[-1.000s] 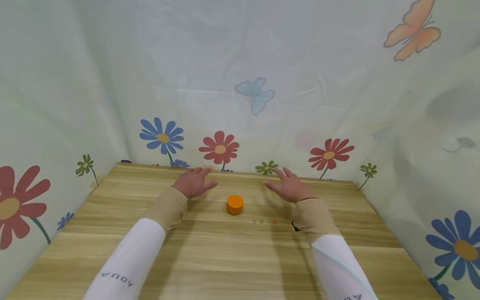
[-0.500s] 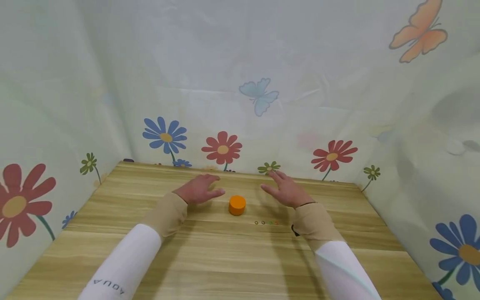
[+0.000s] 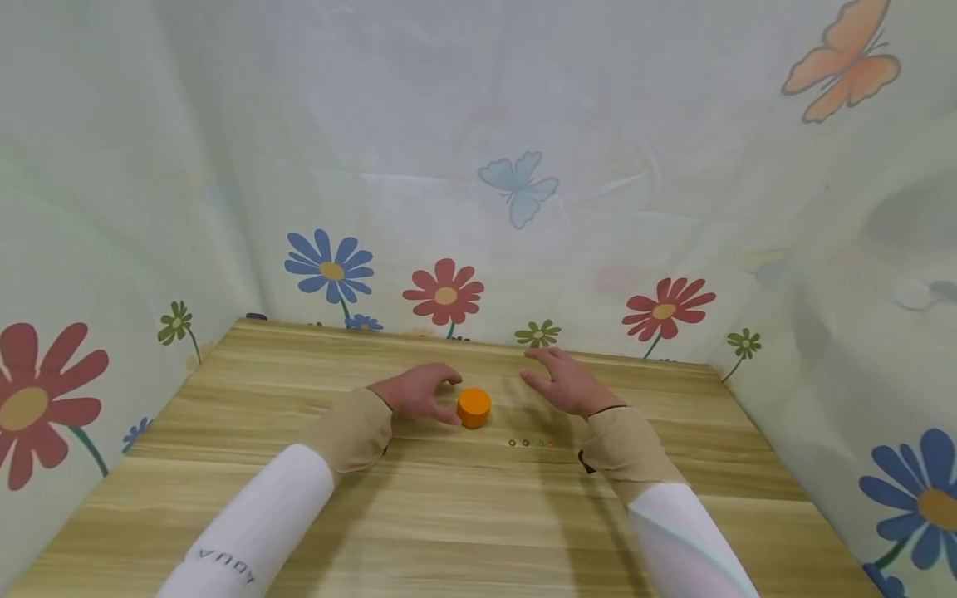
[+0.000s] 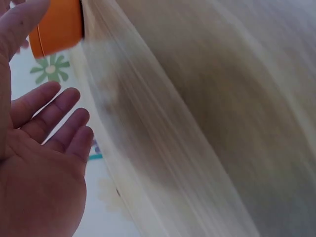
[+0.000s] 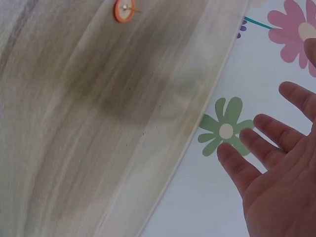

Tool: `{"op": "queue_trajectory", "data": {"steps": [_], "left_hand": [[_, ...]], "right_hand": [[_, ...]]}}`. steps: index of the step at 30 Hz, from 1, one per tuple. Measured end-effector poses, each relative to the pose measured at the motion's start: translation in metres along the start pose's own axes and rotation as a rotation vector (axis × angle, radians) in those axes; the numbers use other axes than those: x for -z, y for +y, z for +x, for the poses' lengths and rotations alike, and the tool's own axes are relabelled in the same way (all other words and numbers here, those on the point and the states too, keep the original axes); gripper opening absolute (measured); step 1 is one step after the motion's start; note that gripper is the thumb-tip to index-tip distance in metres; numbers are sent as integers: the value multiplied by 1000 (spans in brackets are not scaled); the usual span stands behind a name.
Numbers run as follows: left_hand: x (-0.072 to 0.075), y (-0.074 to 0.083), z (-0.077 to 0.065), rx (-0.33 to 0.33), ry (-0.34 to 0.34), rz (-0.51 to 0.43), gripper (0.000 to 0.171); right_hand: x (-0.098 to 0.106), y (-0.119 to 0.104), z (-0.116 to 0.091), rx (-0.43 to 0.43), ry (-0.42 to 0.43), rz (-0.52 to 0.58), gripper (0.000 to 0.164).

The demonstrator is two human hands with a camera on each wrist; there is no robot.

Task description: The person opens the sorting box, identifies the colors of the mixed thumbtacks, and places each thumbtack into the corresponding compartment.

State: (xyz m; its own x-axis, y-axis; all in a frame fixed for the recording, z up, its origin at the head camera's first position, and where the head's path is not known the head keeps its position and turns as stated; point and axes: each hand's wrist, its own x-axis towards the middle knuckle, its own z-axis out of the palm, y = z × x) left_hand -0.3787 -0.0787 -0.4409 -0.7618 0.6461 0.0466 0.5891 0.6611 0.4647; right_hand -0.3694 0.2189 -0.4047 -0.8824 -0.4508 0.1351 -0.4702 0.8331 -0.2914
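A short orange round case (image 3: 474,408) stands upright on the wooden table (image 3: 449,515). My left hand (image 3: 419,393) is just left of it, thumb and fingers spread apart toward its side; whether they touch it I cannot tell. In the left wrist view a seam line runs round the orange case (image 4: 58,29), partly behind the thumb. My right hand (image 3: 570,384) hovers to the right of the case with loosely extended fingers, holding nothing. Several tiny coloured rings (image 3: 526,443) lie in a row in front of the case. One orange ring (image 5: 117,11) shows a thin pin in the right wrist view.
A white cloth backdrop (image 3: 374,149) with printed flowers and butterflies rises behind the table and along both sides. A small dark object (image 3: 257,316) sits at the table's far left corner.
My left hand has moved right and nearer to me, up beside the orange case. The right hand has come slightly nearer to me. The case and rings stay in place on the table.
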Motion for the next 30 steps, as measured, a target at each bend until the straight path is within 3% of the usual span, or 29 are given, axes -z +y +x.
{"op": "queue_trajectory", "data": {"steps": [10, 17, 30], "left_hand": [[-7, 14, 16, -26, -26, -23, 64], [-7, 19, 19, -58, -29, -43, 55], [-13, 14, 23, -78, -21, -74, 49]], "right_hand": [[-7, -3, 4, 85, -2, -6, 52], [-8, -9, 6, 186, -12, 15, 47], [-10, -15, 8, 195, -52, 26, 48]]}}
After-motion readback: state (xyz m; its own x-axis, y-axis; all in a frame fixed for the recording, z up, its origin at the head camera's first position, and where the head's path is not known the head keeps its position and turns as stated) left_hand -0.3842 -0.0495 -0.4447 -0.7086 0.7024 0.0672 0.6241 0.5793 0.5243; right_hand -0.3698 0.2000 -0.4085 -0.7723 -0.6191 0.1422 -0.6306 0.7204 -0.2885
